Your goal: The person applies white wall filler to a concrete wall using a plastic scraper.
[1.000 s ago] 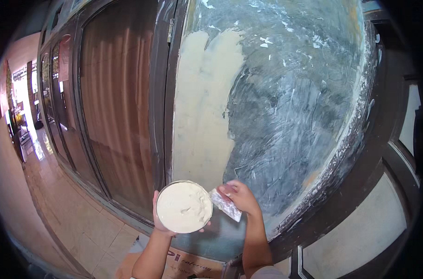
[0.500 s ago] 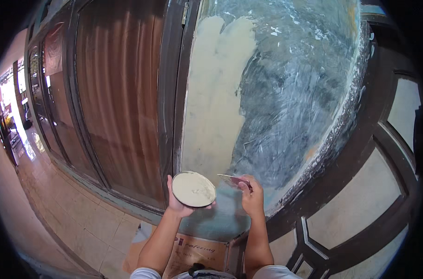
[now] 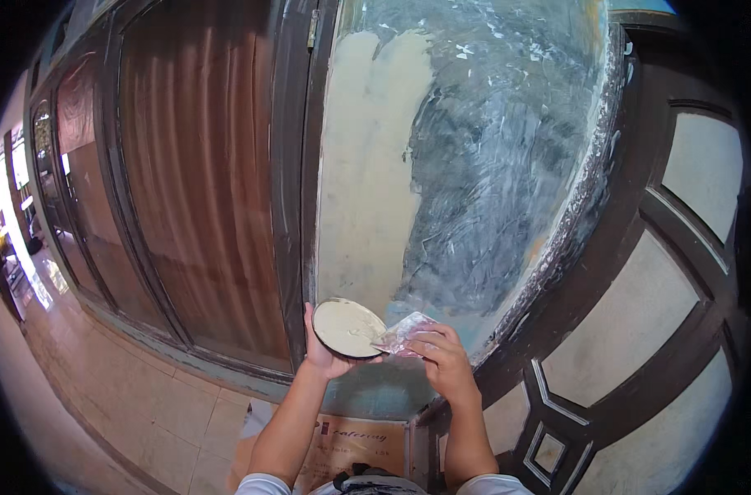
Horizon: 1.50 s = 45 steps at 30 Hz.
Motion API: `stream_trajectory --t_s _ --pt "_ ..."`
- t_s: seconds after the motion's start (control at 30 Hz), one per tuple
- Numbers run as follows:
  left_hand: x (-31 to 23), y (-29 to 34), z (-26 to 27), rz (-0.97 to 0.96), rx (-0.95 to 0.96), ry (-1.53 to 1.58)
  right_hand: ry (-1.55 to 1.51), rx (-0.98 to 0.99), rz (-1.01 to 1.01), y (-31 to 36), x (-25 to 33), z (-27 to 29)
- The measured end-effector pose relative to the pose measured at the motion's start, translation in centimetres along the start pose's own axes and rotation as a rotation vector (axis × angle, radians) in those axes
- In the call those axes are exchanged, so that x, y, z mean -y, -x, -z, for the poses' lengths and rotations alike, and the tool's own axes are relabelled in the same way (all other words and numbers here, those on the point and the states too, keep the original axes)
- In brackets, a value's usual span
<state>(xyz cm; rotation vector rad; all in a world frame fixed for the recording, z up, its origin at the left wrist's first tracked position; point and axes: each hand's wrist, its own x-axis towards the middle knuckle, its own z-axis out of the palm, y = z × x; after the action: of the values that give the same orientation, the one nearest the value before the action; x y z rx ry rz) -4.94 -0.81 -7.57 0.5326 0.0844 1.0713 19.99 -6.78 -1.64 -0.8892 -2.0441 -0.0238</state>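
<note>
Dark lettering marks the brown cardboard [image 3: 363, 452] below me. My flat scraper [image 3: 408, 331], apart from the round bowl [image 3: 356, 356] half a second ago, now overlaps its right rim. Cream paste [image 3: 344, 322] fills the bowl, cupped in my left hand [image 3: 326, 361] before the wall [image 3: 366, 190]; my right hand [image 3: 443, 356] pinches the scraper.

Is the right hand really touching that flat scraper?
Touching: the head view shows the right hand gripping the flat scraper along its right side.

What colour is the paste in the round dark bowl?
Pale cream paste; best seen in the head view.
</note>
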Motion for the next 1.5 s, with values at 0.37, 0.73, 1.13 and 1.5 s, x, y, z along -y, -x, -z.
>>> stream_trajectory --t_s 0.37,0.73,1.13,1.5 --pt "-0.3 -0.1 -0.5 0.019 -0.047 -0.1 0.017 0.007 -0.051 0.3 0.3 -1.2" --pt "1.0 -1.5 0.7 0.09 -0.073 -0.124 0.019 -0.021 -0.085 1.2 0.3 -0.9" --pt "3.6 -3.8 0.2 0.136 -0.133 -0.139 -0.053 -0.025 -0.091 1.6 -2.9 0.2" --pt "7.0 -5.8 1.5 0.066 0.152 0.103 0.071 0.045 -0.074 2.4 -6.9 2.6"
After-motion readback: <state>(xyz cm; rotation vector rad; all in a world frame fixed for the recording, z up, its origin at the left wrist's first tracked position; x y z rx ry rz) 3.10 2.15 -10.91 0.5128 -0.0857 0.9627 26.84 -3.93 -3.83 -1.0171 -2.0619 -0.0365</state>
